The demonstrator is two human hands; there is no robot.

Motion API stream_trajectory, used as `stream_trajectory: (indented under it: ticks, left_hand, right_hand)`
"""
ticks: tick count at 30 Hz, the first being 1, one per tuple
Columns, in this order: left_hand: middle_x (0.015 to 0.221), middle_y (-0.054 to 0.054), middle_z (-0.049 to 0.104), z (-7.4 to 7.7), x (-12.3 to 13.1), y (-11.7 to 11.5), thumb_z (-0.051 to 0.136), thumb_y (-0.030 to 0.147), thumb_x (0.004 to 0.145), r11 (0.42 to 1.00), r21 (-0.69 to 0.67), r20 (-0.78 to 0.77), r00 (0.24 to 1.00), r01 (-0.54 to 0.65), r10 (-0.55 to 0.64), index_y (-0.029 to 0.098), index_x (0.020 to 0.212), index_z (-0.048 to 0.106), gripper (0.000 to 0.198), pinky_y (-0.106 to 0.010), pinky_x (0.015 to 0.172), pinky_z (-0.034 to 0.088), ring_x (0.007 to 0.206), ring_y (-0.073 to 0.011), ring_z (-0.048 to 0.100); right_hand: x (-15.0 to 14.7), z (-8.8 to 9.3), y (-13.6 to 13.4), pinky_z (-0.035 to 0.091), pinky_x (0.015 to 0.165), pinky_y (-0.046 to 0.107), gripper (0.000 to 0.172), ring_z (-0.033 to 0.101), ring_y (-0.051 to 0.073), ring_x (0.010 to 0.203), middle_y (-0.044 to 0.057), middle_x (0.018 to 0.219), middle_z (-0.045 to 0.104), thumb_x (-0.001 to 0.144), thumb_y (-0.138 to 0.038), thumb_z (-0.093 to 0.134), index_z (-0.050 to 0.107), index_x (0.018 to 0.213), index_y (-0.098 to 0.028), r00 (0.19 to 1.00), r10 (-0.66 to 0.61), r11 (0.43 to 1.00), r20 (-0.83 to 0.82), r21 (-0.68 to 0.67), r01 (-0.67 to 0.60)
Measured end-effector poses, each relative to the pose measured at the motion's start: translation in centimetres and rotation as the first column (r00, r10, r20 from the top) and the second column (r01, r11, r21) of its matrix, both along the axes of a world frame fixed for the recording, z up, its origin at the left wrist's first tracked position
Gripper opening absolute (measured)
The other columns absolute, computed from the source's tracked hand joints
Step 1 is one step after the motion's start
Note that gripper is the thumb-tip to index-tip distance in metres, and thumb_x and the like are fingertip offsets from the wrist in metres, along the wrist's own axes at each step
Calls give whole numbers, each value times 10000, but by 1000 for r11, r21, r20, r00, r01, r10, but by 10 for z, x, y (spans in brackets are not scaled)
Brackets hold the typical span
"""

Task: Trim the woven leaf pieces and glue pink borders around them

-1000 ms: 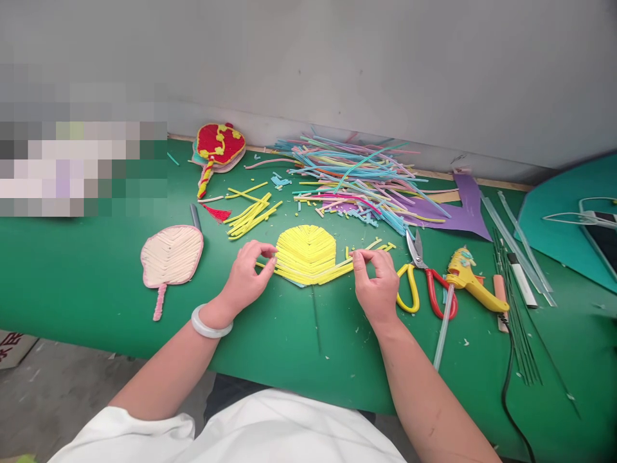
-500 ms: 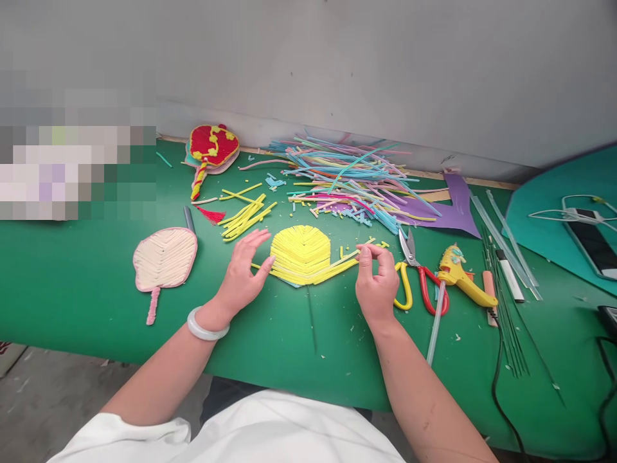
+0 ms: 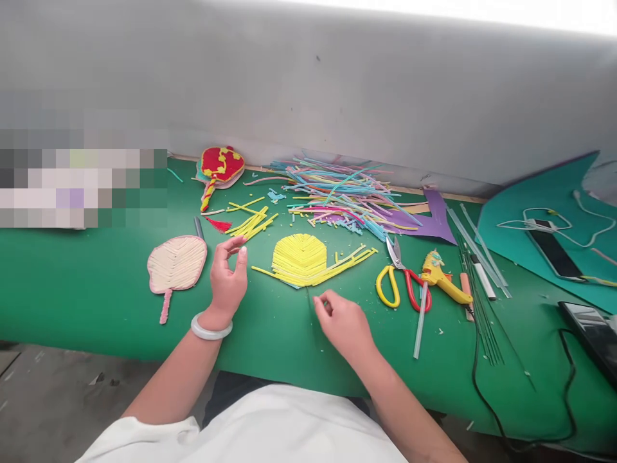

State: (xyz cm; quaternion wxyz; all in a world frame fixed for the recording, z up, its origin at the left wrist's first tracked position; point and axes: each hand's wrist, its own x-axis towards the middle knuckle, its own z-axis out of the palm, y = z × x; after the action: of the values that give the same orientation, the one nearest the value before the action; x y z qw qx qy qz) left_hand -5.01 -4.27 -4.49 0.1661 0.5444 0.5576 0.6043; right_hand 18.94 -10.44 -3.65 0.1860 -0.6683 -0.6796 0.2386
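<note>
A yellow fan-shaped piece (image 3: 299, 257) covered in chenille stems lies flat between my hands, with loose yellow stem ends sticking out on both lower sides. A thin dark wire (image 3: 307, 294) runs down from its lower edge. My right hand (image 3: 344, 323) is closed just below the piece, fingertips right beside the wire; whether it grips the wire is hidden. My left hand (image 3: 227, 280) is raised left of the piece, thumb and fingers apart and nothing visible in them. Just beyond its fingertips lie several cut yellow chenille stems (image 3: 253, 222).
A pale fan with pink edging (image 3: 176, 263) lies at left, a red and yellow fan (image 3: 222, 166) behind it. Coloured stems (image 3: 332, 186) are heaped at the back. To the right are scissors (image 3: 409, 283), a yellow glue gun (image 3: 441, 280), dark wires (image 3: 482, 321) and a phone (image 3: 554, 251).
My right hand has left the stem ends on the right and moved left and down toward the wire. The left hand has drawn back from the yellow piece. The view has shifted slightly.
</note>
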Motion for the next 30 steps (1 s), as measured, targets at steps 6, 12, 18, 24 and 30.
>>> stream_trajectory:
  ticks: [6, 12, 18, 24, 30]
  left_hand:
    - [1149, -93, 668, 2, 9, -25, 625, 424, 941, 999, -31, 270, 962, 43, -33, 198, 1151, 615, 308, -394, 1035, 454, 1121, -214, 624]
    - [1081, -80, 682, -3, 31, -77, 672, 482, 886, 949, -189, 594, 799, 252, -94, 197, 1067, 632, 340, -385, 932, 527, 1047, -218, 661]
    - [1176, -179, 716, 5, 53, -108, 745, 419, 853, 696, -303, 835, 533, 651, -135, 152, 1077, 662, 359, -471, 996, 541, 1118, -298, 693]
    - [1006, -149, 765, -3, 77, -93, 779, 342, 842, 554, -289, 907, 409, 781, -104, 126, 1005, 714, 278, -341, 857, 585, 892, -217, 742]
    - [906, -103, 773, -11, 88, -80, 836, 349, 776, 563, -297, 900, 422, 771, -104, 122, 978, 751, 315, -247, 707, 562, 738, -154, 714]
  right_hand:
    - [-18, -8, -22, 192, 539, 285, 63, 628, 207, 601, 21, 667, 689, 925, -261, 598, 628, 907, -208, 987, -7, 991, 162, -134, 30]
    - [-26, -3, -19, 248, 553, 276, 96, 661, 213, 673, 50, 716, 707, 904, -200, 582, 590, 808, -209, 986, -74, 985, 152, -145, 96]
    - [-28, 0, -24, 344, 541, 249, 140, 628, 174, 609, -6, 630, 658, 900, -274, 511, 535, 767, -235, 989, -125, 987, -79, -111, 116]
    - [-31, -6, -35, 404, 513, 251, 185, 566, 159, 507, -51, 514, 566, 897, -377, 451, 499, 769, -252, 941, -128, 992, -313, -57, 116]
    - [-38, -15, -50, 381, 479, 245, 193, 519, 148, 468, -58, 505, 538, 892, -401, 453, 479, 768, -256, 912, -123, 992, -392, -9, 129]
